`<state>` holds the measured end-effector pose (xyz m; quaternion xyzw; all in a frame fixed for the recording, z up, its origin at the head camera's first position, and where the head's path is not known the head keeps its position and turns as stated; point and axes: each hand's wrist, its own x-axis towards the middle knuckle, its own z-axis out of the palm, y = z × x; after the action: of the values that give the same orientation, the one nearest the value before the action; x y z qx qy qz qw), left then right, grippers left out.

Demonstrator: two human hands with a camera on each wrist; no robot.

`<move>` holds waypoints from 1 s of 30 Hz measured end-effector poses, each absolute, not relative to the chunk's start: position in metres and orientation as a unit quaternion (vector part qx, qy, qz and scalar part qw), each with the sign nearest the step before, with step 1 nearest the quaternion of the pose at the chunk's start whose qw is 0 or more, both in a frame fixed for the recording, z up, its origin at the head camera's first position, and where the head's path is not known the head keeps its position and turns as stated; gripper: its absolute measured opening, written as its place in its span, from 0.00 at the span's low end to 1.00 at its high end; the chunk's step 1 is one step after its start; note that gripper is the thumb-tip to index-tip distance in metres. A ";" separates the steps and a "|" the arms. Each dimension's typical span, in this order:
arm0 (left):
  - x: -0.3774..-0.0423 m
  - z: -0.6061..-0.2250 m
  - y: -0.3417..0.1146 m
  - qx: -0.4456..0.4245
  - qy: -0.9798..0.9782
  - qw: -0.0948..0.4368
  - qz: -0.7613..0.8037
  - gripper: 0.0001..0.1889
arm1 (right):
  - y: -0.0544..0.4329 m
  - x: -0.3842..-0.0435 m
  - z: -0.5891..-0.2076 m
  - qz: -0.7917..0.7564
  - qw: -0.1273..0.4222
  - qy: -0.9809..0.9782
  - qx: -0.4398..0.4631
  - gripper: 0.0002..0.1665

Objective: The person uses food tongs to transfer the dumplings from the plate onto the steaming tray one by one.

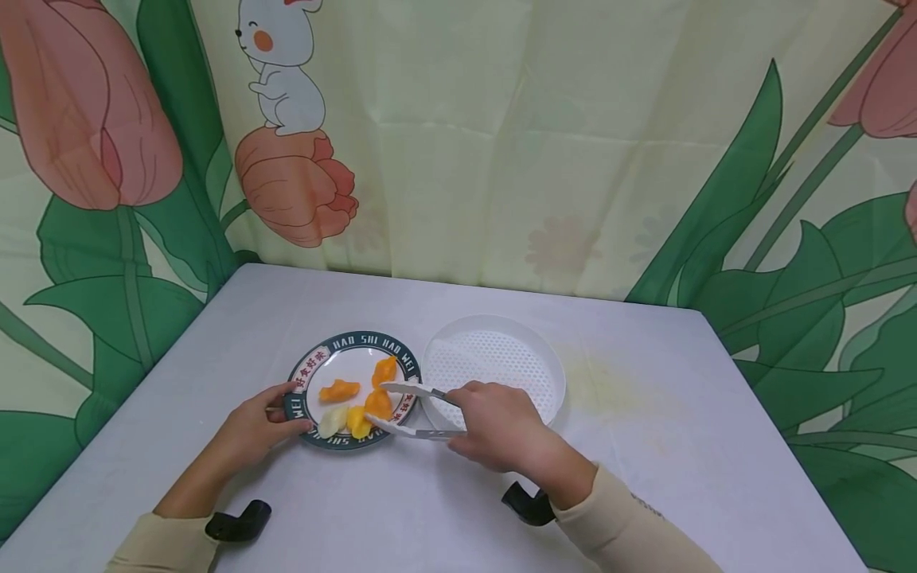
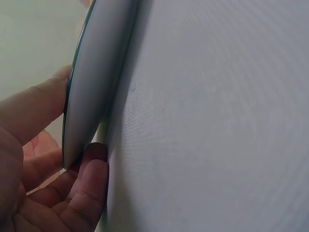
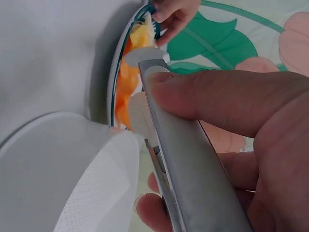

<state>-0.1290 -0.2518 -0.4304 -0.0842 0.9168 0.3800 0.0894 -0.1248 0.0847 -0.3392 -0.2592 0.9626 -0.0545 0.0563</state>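
My left hand (image 1: 251, 426) grips the left rim of a round plate (image 1: 361, 341) with a dark green patterned border, thumb at the edge and fingertips curled beneath it in the left wrist view. On the plate lie several small lumpy food pieces: orange ones, one yellow (image 1: 358, 422) and one cream-white (image 1: 333, 422). In my right hand (image 1: 505, 426) is a pair of metal tongs (image 3: 186, 159) with pale tips, the thumb pressing one arm. Those tips are spread on either side of an orange piece (image 1: 378, 404) at the plate's right side.
Just right of the plate stands a round white basket (image 1: 494, 326) with a perforated bottom, partly behind the right hand. A white cloth covers the table (image 1: 680, 446). Behind it hangs a curtain (image 1: 458, 159) printed with tulips and a rabbit.
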 end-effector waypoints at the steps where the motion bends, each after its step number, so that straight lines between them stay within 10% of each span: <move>1: -0.129 -0.431 -0.252 -0.084 0.917 0.089 0.380 0.46 | 0.084 -0.124 -0.339 -0.054 0.058 0.963 -0.259 0.28; 30: -0.126 -0.432 -0.254 -0.066 0.912 0.082 0.397 0.45 | 0.083 -0.109 -0.361 -0.109 0.036 0.962 -0.248 0.23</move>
<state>-0.1257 -0.2540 -0.4322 -0.0656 0.9119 0.3966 0.0824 -0.1088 0.0826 -0.3612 -0.2475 0.9621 -0.1087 0.0357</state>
